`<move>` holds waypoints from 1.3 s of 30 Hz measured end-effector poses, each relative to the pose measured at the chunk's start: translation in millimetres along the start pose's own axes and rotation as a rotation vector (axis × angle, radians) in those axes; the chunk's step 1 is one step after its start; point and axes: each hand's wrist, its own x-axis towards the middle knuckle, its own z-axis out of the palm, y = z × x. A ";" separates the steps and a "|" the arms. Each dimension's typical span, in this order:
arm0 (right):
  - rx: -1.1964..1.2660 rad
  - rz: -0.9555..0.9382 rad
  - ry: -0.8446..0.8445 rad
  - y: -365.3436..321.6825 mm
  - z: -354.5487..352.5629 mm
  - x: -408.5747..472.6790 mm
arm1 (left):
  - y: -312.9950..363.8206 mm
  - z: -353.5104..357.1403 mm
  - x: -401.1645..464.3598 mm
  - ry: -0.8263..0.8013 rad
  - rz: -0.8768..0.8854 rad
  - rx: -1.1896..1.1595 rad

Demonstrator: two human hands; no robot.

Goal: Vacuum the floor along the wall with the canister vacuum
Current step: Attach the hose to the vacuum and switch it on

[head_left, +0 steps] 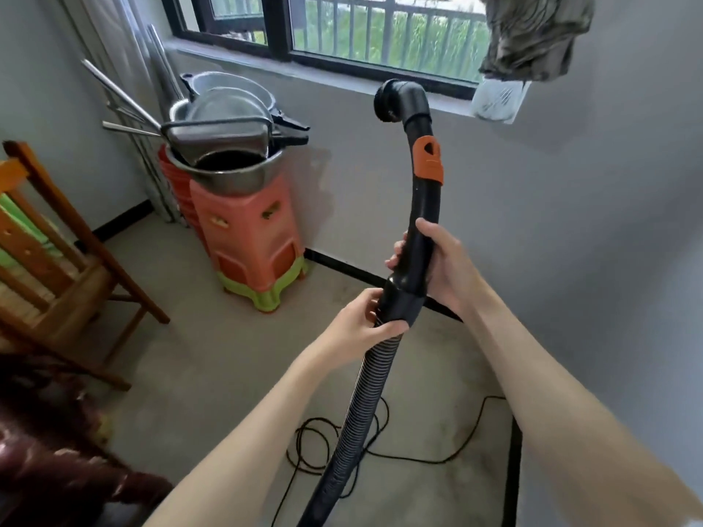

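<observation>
Both hands' grip around upright hose handle (420, 222), open end toward window: left hand (363, 321), right hand (443, 268).

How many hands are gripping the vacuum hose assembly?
2: the right hand holds the curved black handle tube; the left hand grips the cuff above the ribbed hose.

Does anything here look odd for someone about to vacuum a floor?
Yes. The hose handle points up toward the window, its open end bare, with no floor head fitted. The right hand grips the handle; the left hand holds the collar above the ribbed hose. A black cord lies loosely looped on the floor.
</observation>
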 end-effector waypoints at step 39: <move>-0.498 0.086 0.198 52.4 -81.9 445.9 | -129.9 -138.0 362.0 -0.008 -0.400 -0.022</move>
